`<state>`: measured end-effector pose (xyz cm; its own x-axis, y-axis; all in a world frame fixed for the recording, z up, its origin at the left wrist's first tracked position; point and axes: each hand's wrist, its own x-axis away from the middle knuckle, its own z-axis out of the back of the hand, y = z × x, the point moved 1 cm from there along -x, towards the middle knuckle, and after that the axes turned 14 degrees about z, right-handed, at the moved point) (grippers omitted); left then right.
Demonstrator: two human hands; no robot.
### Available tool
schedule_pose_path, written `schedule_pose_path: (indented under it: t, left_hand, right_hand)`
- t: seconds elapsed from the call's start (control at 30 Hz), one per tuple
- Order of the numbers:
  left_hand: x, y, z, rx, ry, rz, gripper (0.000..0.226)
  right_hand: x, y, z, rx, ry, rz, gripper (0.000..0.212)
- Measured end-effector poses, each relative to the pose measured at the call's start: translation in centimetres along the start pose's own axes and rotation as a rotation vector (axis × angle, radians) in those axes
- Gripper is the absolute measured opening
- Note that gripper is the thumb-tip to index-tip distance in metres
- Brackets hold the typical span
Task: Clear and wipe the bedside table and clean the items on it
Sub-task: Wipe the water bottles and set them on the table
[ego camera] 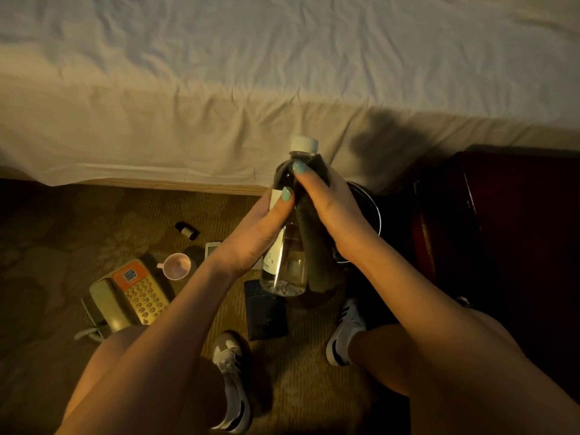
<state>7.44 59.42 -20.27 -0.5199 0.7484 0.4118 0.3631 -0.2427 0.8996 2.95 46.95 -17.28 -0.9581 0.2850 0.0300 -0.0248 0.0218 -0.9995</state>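
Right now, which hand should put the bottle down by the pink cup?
Left, probably. The left hand grips the bottle itself and is nearer the cup; the right hand holds the dark cloth against the bottle.

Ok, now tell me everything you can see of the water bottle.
The water bottle is clear plastic with a white screw cap, closed, and a white label on its side. It is held in the air over the carpet, roughly upright, cap toward the bed. The left hand grips its labelled side; the right hand presses a dark cloth round its other side. How full it is cannot be told.
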Motion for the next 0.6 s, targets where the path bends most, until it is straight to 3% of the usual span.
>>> schedule_pose_path:
  t: [0.2, 0.33, 0.4, 0.6]
  left_hand:
    - [0.1, -0.7, -0.6, -0.092, -0.009, 0.015, 0.082]
    - [0.6, -1.2, -0.6, -0.14, 0.035, 0.096, 0.098]
    - [0.8, -1.7, -1.2, -0.065, 0.052, 0.056, 0.091]
    - [1.2, -2.0, -3.7, -0.017, 0.122, -0.015, 0.061]
  right_hand:
    - [-1.6, -1.1, 0.6, -0.106, 0.155, -0.077, 0.013]
    - [-2.7, -1.9, 2.5, -0.198, 0.374, -0.101, 0.018]
    - [-2.9, -2.1, 3.5, -0.207, 0.446, -0.056, 0.021]
    - [-1.5, -1.2, 1.8, -0.113, 0.303, 0.077, 0.029]
